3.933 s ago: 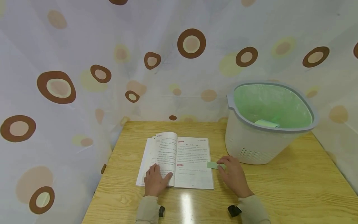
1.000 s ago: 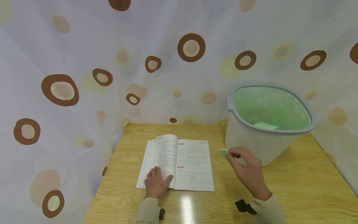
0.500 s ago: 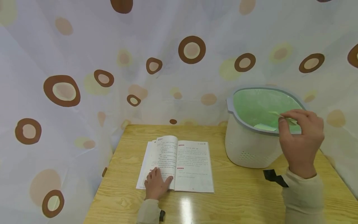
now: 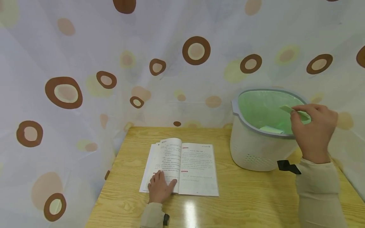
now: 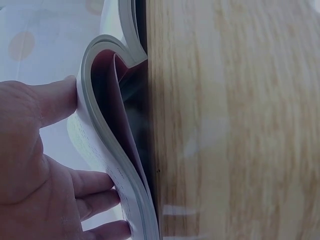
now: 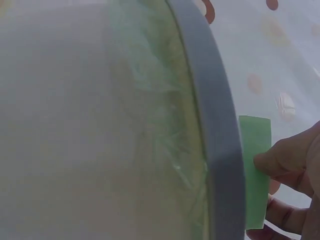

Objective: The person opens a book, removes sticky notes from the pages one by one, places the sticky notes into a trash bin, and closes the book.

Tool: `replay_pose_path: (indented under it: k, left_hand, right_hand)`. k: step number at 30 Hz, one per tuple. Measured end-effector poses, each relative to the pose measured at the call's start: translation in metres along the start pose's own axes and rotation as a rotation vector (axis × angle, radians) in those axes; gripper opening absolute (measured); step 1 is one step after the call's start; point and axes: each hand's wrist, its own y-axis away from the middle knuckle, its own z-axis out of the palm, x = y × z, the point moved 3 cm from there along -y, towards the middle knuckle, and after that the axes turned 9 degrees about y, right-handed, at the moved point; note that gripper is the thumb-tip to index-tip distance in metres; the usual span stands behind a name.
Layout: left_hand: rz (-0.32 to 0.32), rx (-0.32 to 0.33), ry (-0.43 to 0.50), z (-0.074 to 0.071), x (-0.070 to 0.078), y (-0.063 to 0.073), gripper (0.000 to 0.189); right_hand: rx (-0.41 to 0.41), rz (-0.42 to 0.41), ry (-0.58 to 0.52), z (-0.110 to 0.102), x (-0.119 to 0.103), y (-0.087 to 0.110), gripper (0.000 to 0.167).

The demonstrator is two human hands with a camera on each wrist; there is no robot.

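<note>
An open book [image 4: 198, 167] lies on the table with printed pages showing. My left hand [image 4: 160, 187] rests on the lower part of its left page. The left wrist view shows the thumb and fingers of this hand [image 5: 45, 165] spread against the book's bowed pages [image 5: 107, 135]. Above the right side of a white basket [image 4: 253, 148], my right hand [image 4: 316, 131] pinches a pale green paper strip [image 4: 286, 109] between thumb and fingers. In the right wrist view the strip [image 6: 255, 195] appears beside the basket's grey rim [image 6: 215, 110].
A green liner bag [image 4: 256, 103] lines the basket, and a light green folded piece [image 4: 271, 129] lies inside. The wooden table [image 4: 228, 205] meets a wall sheet [image 4: 165, 34] with brown ring prints behind and at the sides.
My right hand has carried the green strip from the book's right edge, rightward and up, to above the basket. My left hand has stayed on the left page.
</note>
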Motion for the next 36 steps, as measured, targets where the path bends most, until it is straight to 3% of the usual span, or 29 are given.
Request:
replay_pose_path:
  k: [4, 8, 12, 15, 20, 24, 28, 33, 36]
  left_hand:
    - [-0.003, 0.003, 0.003, 0.001, -0.001, 0.000, 0.078]
    - [0.004, 0.012, 0.007, 0.001, 0.000, 0.000, 0.078]
    - [0.001, 0.015, 0.007, 0.000, 0.000, 0.001, 0.078]
    - [0.000, 0.016, 0.007, 0.000, 0.001, 0.002, 0.077]
    - [0.008, 0.022, 0.004, 0.000, 0.001, 0.002, 0.077]
    - [0.010, 0.012, 0.000, 0.000, -0.001, 0.001, 0.077]
    - [0.013, 0.022, 0.038, -0.008, -0.001, -0.004, 0.067]
    - [-0.020, 0.092, 0.130, -0.022, -0.003, -0.008, 0.049]
    - [-0.036, 0.127, 0.161, -0.025, -0.007, -0.006, 0.045]
  right_hand:
    - [-0.079, 0.030, 0.065, 0.006, 0.002, -0.001, 0.021]
    - [-0.239, 0.112, 0.148, 0.008, 0.006, -0.002, 0.029]
    - [-0.389, 0.134, 0.211, 0.011, 0.012, -0.001, 0.038]
    - [-0.434, 0.116, 0.222, 0.013, 0.014, 0.001, 0.042]
    - [-0.422, 0.108, 0.192, 0.013, 0.014, 0.005, 0.043]
    - [-0.268, 0.070, 0.128, 0.010, 0.010, 0.008, 0.035]
    - [0.002, 0.029, 0.075, -0.004, -0.003, 0.016, 0.028]
    - [0.284, 0.060, 0.001, -0.028, -0.027, 0.032, 0.030]
    - [0.380, 0.087, -0.031, -0.037, -0.038, 0.047, 0.029]
